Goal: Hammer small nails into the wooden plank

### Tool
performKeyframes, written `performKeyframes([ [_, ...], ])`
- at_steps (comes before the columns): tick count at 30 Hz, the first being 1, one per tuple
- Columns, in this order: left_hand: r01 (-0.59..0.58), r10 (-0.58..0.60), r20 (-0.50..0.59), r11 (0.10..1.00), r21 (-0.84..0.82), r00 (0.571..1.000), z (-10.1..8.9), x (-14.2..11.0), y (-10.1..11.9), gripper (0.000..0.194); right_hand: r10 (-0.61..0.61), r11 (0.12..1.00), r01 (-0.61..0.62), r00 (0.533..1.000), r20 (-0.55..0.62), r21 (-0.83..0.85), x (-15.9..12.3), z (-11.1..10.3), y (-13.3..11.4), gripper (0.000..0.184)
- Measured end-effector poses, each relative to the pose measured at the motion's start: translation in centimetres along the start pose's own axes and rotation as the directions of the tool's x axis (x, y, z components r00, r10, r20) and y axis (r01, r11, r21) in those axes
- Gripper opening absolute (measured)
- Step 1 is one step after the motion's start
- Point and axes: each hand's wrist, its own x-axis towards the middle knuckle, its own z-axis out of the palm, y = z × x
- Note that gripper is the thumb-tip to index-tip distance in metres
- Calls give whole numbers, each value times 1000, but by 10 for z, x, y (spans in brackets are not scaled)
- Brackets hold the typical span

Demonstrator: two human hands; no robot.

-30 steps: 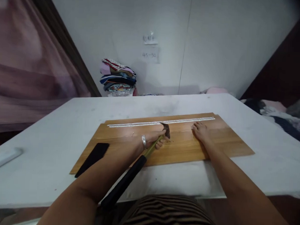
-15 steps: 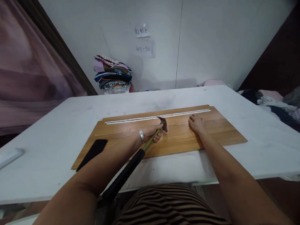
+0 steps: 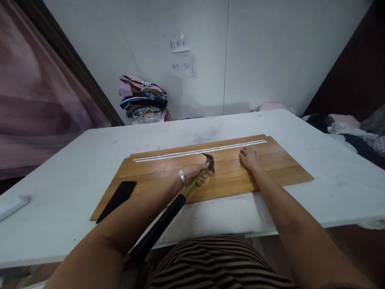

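Observation:
My left hand [image 3: 196,173], with a silver bracelet [image 3: 182,177] at the wrist, is closed round the upper shaft of a claw hammer [image 3: 191,187]. The rusty hammer head [image 3: 210,163] is just above or touching a wood-grain board [image 3: 283,162]; I cannot tell which. The black grip runs back under my left forearm. To the right, my right hand [image 3: 249,158] rests on the board with its fingers bent and slightly apart, nothing visible in them. A small nail [image 3: 165,169] is on the board left of the hammer.
Two thin white strips [image 3: 198,151] lie along the board's far side. A black flat object [image 3: 116,201] lies at its left end. The white table [image 3: 46,185] carries a white roll [image 3: 7,212] at left. Folded cloths [image 3: 143,98] are stacked by the wall.
The view has shifted slightly. The hammer head sits a little lower against the board, with my left hand still round its shaft. My right hand stays on the board.

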Motion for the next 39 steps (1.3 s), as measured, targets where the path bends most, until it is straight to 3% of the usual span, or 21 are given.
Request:
performKeyframes([
  [21,-16,16,3,1000,-12,1000,-4,1,0,45,6,1000,-6,1000,-10,7,0,0,0,34],
  [31,-42,43,59,999,-14,997,-7,4,2,44,20,1000,-20,1000,5,1,-1,-4,-3,32],
  [39,21,-21,24,1000,12,999,-2,4,-1,47,5,1000,-4,1000,-22,18,-1,-1,-1,31],
])
